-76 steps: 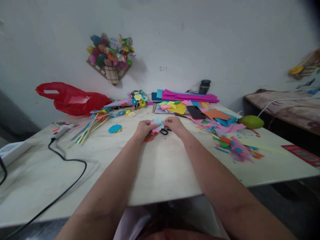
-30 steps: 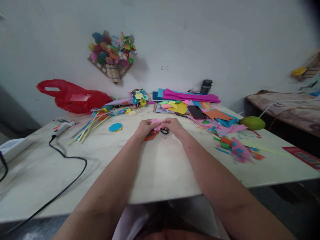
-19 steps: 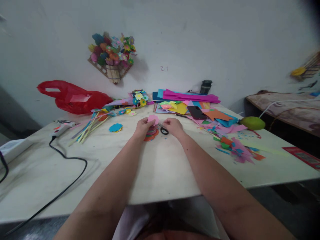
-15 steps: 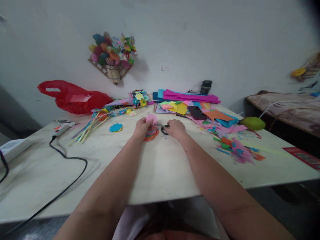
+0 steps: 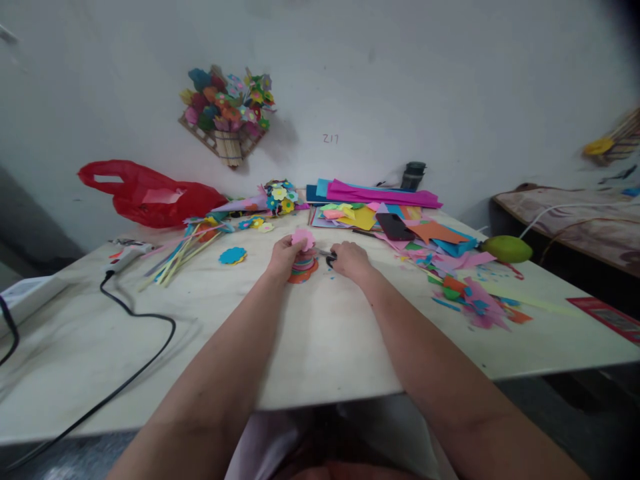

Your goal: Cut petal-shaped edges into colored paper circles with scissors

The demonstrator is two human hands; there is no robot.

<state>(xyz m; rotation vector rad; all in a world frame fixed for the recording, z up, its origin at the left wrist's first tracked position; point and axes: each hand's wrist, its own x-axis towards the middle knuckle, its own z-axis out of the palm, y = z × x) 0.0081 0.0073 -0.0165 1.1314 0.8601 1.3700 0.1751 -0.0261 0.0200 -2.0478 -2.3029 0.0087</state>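
My left hand (image 5: pixel 284 257) is closed on a pink paper flower (image 5: pixel 303 239) with a scalloped edge, held just above the table. My right hand (image 5: pixel 349 258) grips black-handled scissors (image 5: pixel 330 257), whose blades point left toward the pink paper. Under the flower lies a stack of scalloped paper rounds (image 5: pixel 304 273), orange at the bottom, partly hidden by my left hand. Farther left on the table rests a blue scalloped paper round (image 5: pixel 233 255) with a yellow edge showing beneath it.
Paper scraps (image 5: pixel 475 300) litter the right side, near a phone (image 5: pixel 395 227) and a green fruit-shaped object (image 5: pixel 508 249). On the left are a glue gun (image 5: pixel 127 257) with its black cord, paper strips (image 5: pixel 185 253) and a red plastic bag (image 5: pixel 155 197). Coloured sheets (image 5: pixel 380 194) lie along the wall.
The scissors' handles have drawn closer together, and my right hand has shifted slightly left. The left hand keeps its hold on the pink flower.
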